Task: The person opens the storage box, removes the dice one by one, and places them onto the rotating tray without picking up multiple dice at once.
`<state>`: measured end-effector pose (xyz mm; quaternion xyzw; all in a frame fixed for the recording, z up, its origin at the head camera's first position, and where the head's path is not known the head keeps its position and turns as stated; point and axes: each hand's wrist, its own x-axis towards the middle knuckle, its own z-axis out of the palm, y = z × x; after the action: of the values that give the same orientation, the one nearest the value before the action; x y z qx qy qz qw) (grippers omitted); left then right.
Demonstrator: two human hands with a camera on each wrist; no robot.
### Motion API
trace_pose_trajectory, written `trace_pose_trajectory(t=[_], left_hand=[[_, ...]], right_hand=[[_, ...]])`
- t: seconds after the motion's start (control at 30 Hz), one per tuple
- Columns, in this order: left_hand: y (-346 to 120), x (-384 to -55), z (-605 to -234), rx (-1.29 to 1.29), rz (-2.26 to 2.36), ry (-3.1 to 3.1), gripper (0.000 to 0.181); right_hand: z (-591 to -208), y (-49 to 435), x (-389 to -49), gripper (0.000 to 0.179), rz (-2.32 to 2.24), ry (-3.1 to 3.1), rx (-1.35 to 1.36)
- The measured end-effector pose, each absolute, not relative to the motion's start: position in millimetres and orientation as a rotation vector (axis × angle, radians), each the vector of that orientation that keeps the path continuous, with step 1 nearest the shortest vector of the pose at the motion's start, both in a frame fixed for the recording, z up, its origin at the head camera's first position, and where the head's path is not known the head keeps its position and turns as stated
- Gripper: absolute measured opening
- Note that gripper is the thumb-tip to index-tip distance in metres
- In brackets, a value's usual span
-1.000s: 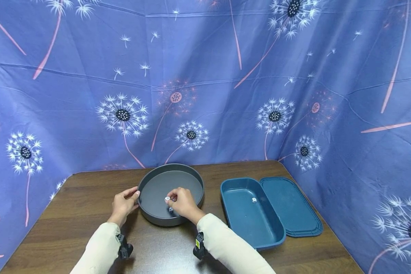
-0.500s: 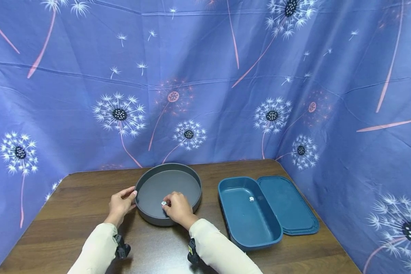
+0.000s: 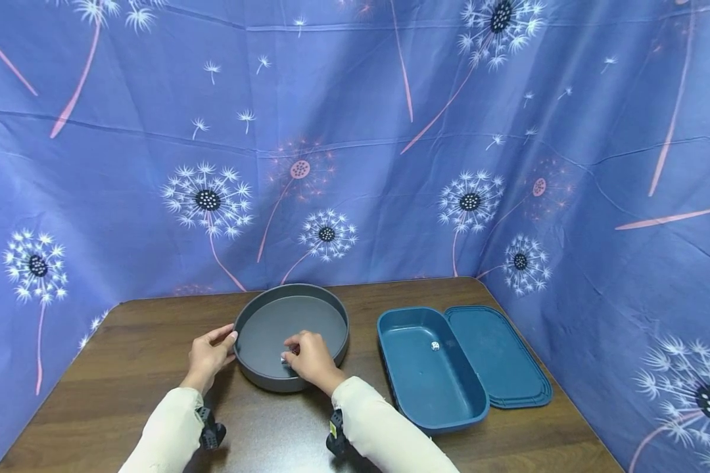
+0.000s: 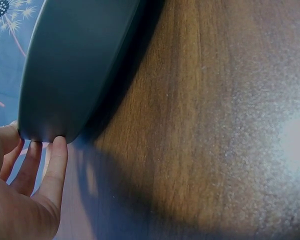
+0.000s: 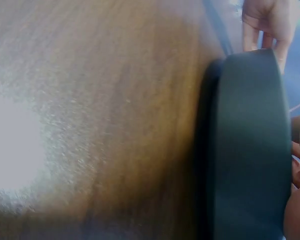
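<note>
A round dark grey pan [image 3: 300,314] stands on the table at the middle. My left hand [image 3: 208,358] grips its left side, thumb at the rim and fingertips against the outer wall, as the left wrist view shows of the pan wall [image 4: 70,75]. Inside the pan, my right hand [image 3: 313,358] has its fingers curled low over the floor. A small white die [image 3: 284,359] shows just below these fingertips. Something small and dark shows between thumb and fingers, apparently another die, mostly hidden. In the right wrist view the pan's wall covers most of the right hand's fingers.
To the right stands a blue rectangular box [image 3: 411,387] with one white die [image 3: 435,345] on its floor. Its flat blue lid [image 3: 499,355] lies against the box's right side. A patterned blue cloth [image 3: 378,197] hangs behind the wooden table [image 3: 171,328].
My right hand has lowered and shifted slightly left inside the pan. The white die that showed at its fingertips is now mostly covered. The left hand keeps its place on the pan.
</note>
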<state>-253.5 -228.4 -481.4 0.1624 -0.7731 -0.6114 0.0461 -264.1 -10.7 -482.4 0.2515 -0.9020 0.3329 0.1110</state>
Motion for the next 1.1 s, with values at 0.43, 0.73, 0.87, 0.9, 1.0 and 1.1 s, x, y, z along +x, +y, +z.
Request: trace_pose_trajectory(t=[0.43,0.73,0.87,0.9,1.0,1.1], left_hand=[[-228,-255,-483,0.501,-1.864,-2.358,0.04],[-228,-254,-482,0.495,-1.848,-2.362,0.04],[-228,-255,-482,0.48,-1.854,-2.347,0.04],[-228,-255,-482,0.478,-1.853,-2.347,0.04],[-228,-255,-483,0.478,-1.853,-2.35,0.04],[-228,-256,-483,0.482,-1.845,-2.359,0.04]], right_hand=[[-452,24,-271,0.018,1.211,-2.586,0.781],[-431,90,-277,0.016,1.204,-2.583,0.667],[-429,122,-283,0.014,1.198,-2.599,0.553],[-429,130,-284,0.014,1.192,-2.606,0.522],[-430,154,-286,0.015,1.162,-2.655,0.425],[-432,175,-289,0.017,1.132,-2.694,0.352]])
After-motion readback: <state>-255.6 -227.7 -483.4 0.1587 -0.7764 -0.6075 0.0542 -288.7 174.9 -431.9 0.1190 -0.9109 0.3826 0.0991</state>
